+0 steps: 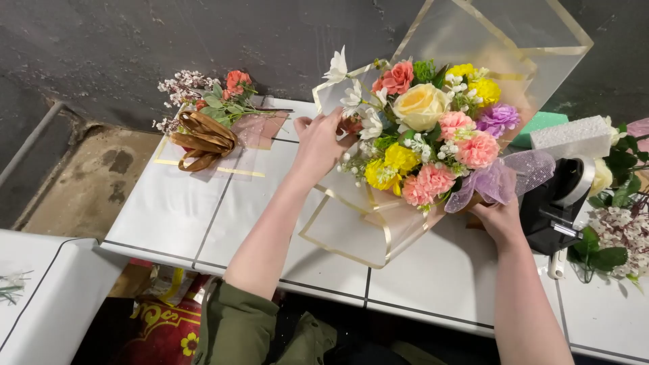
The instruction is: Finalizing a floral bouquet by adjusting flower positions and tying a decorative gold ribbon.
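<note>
A large bouquet (433, 135) of pink, yellow, cream, orange and purple flowers lies on the white tiled table (203, 216), wrapped in translucent paper (358, 230) with gold edges and a lilac mesh bow (500, 179). My left hand (318, 145) grips the wrapping paper and white blooms at the bouquet's left side. My right hand (500, 220) holds the bouquet from below at its right, under the lilac mesh, with the fingers partly hidden.
A small wrapped bunch (216, 101) with a brown ribbon bow (203, 138) lies at the table's back left. A black tape dispenser (558, 203), white foam block (571, 135), green foam (541, 125) and loose flowers (618, 230) crowd the right. Another white table (40, 297) sits lower left.
</note>
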